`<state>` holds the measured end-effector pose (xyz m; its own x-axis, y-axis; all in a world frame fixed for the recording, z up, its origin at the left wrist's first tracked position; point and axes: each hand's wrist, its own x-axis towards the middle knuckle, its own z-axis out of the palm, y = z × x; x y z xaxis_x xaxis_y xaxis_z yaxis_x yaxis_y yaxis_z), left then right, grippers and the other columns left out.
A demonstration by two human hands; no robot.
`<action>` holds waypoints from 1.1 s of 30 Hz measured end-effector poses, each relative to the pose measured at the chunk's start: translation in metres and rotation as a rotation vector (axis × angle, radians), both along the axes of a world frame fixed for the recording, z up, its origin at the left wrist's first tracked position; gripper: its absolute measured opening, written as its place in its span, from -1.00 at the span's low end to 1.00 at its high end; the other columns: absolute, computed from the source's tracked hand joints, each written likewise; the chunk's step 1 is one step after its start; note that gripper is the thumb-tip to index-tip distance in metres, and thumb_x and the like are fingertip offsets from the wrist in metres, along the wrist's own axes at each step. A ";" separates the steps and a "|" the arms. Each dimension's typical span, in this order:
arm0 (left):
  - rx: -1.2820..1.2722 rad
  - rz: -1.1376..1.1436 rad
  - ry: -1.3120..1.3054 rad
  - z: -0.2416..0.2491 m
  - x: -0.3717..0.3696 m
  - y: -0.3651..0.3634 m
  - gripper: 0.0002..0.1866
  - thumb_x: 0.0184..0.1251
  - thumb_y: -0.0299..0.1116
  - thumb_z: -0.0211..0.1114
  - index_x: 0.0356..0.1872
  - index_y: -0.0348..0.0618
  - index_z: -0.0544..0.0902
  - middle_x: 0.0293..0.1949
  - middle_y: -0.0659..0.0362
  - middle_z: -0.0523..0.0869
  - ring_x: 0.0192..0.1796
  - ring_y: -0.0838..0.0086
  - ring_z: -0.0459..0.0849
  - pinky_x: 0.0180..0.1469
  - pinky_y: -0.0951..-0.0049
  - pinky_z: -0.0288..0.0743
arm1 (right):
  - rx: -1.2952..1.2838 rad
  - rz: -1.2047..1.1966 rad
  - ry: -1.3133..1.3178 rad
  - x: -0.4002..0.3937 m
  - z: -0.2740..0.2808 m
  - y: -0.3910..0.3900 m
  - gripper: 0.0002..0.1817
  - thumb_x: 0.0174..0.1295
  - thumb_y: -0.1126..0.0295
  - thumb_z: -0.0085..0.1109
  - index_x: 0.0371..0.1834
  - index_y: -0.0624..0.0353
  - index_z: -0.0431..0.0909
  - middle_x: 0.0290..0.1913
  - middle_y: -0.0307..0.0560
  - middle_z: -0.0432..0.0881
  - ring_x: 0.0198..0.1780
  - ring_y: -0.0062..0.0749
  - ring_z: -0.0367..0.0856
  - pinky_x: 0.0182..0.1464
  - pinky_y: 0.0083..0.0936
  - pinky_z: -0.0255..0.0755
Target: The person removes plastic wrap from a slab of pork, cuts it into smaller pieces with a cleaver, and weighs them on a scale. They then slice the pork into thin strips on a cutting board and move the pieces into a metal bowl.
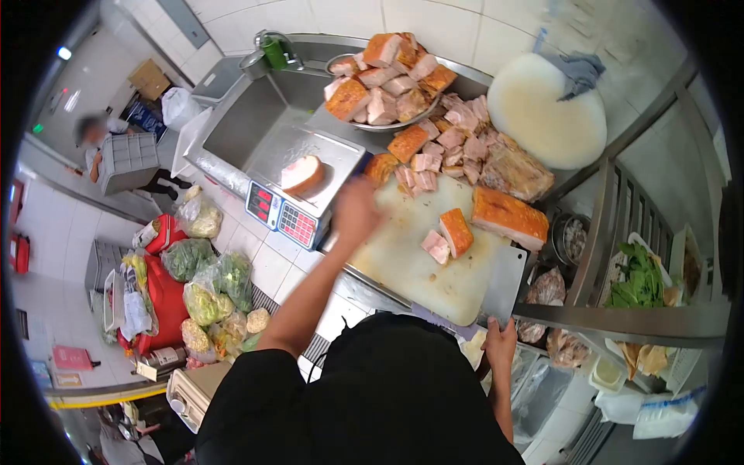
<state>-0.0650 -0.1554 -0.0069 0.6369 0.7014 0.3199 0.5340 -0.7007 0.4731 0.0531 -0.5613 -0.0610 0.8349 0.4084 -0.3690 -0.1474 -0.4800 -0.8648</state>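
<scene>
My right hand (500, 342) is wrapped around the handle of a cleaver (505, 280), whose broad blade lies over the right edge of the white cutting board (387, 252). Smeared by motion, my left hand (359, 211) is between the board and the digital scale (280, 217); its fingers do not show clearly. On the scale's steel pan sits a chunk of roast pork (302, 175) with browned skin. Two cut pieces of pork (456, 232) rest mid-board, beside a larger crisp-skinned slab (509, 217). Chopped pork (446, 151) is heaped at the board's far side.
Behind the board, a metal bowl (403, 126) is piled with pork chunks. A steel sink (248, 128) lies beyond the scale. A round white board (546, 108) leans on the wall with a grey cloth (577, 74). Metal shelving (620, 318) borders the right. At left, a person carries a grey crate (130, 161).
</scene>
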 end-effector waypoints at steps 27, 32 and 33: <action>0.206 0.144 -0.129 0.012 -0.042 0.077 -0.47 0.11 -0.28 0.51 0.18 -0.07 0.66 0.17 -0.04 0.69 0.27 -0.01 0.59 0.33 0.02 0.44 | 0.002 0.065 -0.005 0.003 0.003 0.006 -0.68 0.45 0.30 0.18 0.08 0.33 0.50 -0.35 -0.06 0.63 -0.64 -0.51 0.51 -0.65 -0.50 0.45; -0.144 0.264 0.255 0.010 -0.095 0.142 -0.24 -0.03 -0.11 0.58 0.28 -0.08 0.59 0.27 -0.05 0.64 0.25 -0.03 0.64 0.29 0.09 0.54 | -0.023 0.075 -0.011 0.003 0.006 0.010 -0.65 0.43 0.30 0.17 0.10 0.37 0.49 -0.47 -0.12 0.58 -0.69 -0.52 0.49 -0.65 -0.49 0.44; -0.062 0.211 0.236 0.009 -0.097 0.143 -0.25 -0.03 -0.07 0.58 0.24 -0.14 0.59 0.19 -0.10 0.69 0.18 -0.03 0.69 0.21 0.12 0.59 | -0.051 0.080 -0.022 0.002 0.007 0.011 -0.64 0.42 0.30 0.18 0.10 0.38 0.49 -0.49 -0.12 0.57 -0.69 -0.52 0.50 -0.65 -0.49 0.44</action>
<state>-0.1616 -0.0124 0.0023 0.5267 0.8396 0.1329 0.7646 -0.5363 0.3576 0.0550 -0.5505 -0.0544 0.8082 0.4555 -0.3732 -0.0882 -0.5329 -0.8416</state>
